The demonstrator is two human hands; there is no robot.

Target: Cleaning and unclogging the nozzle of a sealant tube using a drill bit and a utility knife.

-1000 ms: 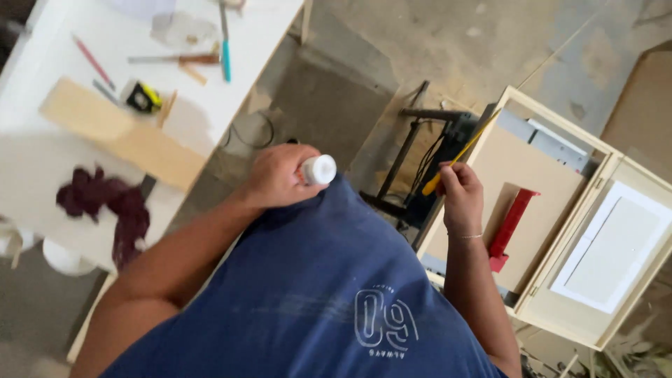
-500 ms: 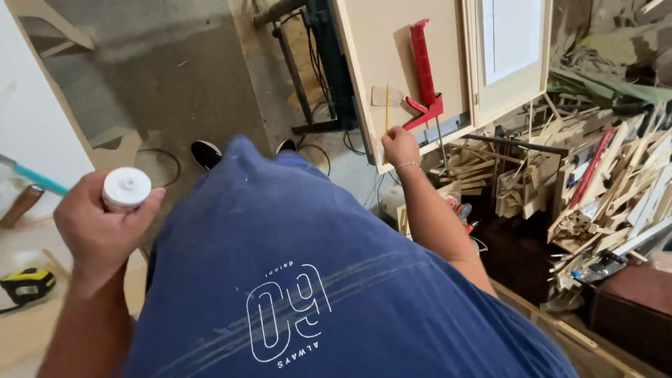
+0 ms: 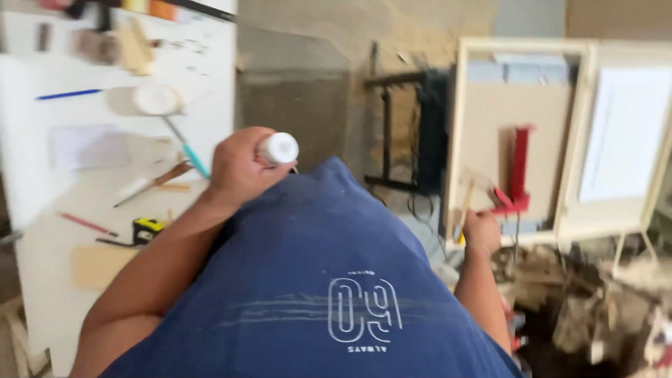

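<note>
At the left of the frame lies my white worktable [image 3: 42,273], smooth and flat, strewn with a blue pencil [image 3: 68,94], a round white lid [image 3: 155,100] and a yellow tape measure [image 3: 145,229]. Just left of centre my left hand [image 3: 238,168] is curled tight around a white cylindrical bottle [image 3: 278,148]. At the right my right hand [image 3: 481,232] grips a thin yellow-handled tool [image 3: 463,210] against a pale wooden frame [image 3: 455,140], beside a red clamp [image 3: 516,171].
</note>
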